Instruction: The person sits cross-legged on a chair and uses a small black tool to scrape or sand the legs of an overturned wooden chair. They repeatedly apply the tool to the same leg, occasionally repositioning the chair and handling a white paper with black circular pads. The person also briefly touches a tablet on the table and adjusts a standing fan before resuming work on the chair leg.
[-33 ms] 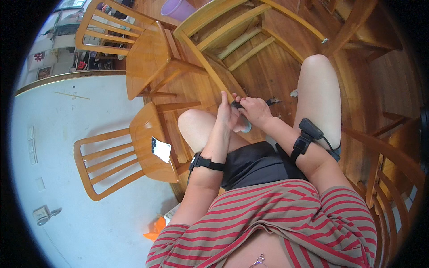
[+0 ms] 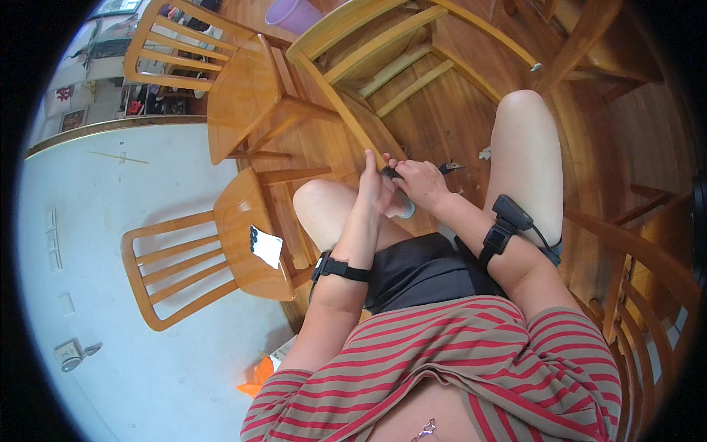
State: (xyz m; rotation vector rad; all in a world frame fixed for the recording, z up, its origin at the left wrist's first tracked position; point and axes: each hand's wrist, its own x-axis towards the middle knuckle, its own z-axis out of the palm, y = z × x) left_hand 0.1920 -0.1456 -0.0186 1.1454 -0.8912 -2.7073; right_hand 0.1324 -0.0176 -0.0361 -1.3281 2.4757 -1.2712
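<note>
A wooden chair (image 2: 375,44) lies tipped over on the floor in front of me, its legs pointing back toward me. My left hand (image 2: 373,186) is closed around the end of one chair leg (image 2: 353,130), thumb stretched along its side. Over that same end, my right hand (image 2: 420,181) bends its fingers onto a small black piece (image 2: 389,172) at the tip. The fingers partly hide this piece, so its exact kind cannot be made out. Another leg of the chair ends in a whitish tip (image 2: 536,67).
Left of me, an upright chair (image 2: 239,210) bears a white sheet with black round dots (image 2: 268,249). A second chair (image 2: 243,96) stands beyond it, near a purple bucket (image 2: 293,15). More chairs crowd the right, one with a slatted back (image 2: 626,295). Scraps (image 2: 484,153) lie on the floor.
</note>
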